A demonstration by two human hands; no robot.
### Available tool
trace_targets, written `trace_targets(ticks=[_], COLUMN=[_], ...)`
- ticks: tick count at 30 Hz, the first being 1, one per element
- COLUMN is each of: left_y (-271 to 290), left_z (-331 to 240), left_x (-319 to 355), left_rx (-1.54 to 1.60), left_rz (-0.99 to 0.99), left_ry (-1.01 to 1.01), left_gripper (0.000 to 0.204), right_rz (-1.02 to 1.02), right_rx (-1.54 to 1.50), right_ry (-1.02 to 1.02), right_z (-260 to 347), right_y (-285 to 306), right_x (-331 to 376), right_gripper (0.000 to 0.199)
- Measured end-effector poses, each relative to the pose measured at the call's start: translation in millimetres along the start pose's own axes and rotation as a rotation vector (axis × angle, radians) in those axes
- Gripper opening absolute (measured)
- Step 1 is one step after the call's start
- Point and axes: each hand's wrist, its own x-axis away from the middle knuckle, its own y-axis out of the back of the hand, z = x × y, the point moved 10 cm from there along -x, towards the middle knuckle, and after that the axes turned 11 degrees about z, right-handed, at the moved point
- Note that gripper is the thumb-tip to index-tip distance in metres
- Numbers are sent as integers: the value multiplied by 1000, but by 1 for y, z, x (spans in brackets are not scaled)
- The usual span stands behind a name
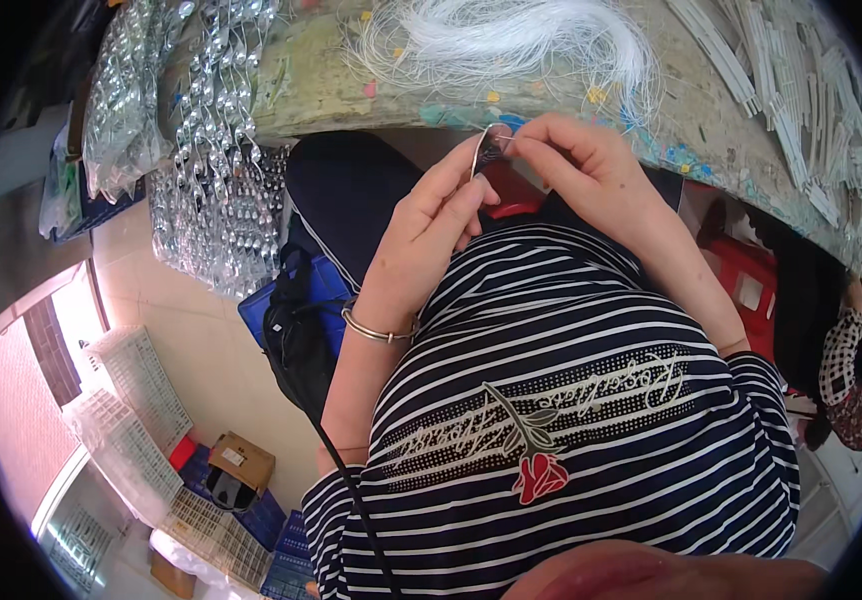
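Observation:
My left hand (424,222), a metal bangle at its wrist, is closed on a small dark, shiny piece (492,148) near the table's front edge. Its exact kind is too small to tell. A thin white line curves around this piece. My right hand (591,178) pinches, thumb against forefinger, a fine white thread (510,139) at the piece's right side. The two hands are close together but apart, raised over my lap. Just beyond them, a loose bundle of white threads (521,35) lies on the worn table (316,95).
Silver twisted strips (216,120) hang over the table's left edge beside a clear plastic bag (131,130) of shiny pieces. Thin white strips (781,110) are heaped at right. A red stool (744,285) and another person's checked sleeve (841,350) are at right. White crates (136,385) stand lower left.

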Motion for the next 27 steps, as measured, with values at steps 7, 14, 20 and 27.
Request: trace_targets(ticks=[7,14,20,27], left_y=[0,-6,-9,-4], left_z=[-1,-12,-13,-8], left_x=[2,4,7,6], left_rx=[-202,-517,-562,-332], left_rz=[2,20,56,141], left_ry=[-7,-131,-130,-174], left_gripper=[42,41,39,34], right_rz=[9,-47,-34,49], right_rx=[57,180,-118,-429], right_ry=[3,80,138,-94], right_z=[4,22,3,-12], right_y=[-3,2,4,-11], right_x=[3,-1,-11,-12], right_gripper=[14,15,14,16])
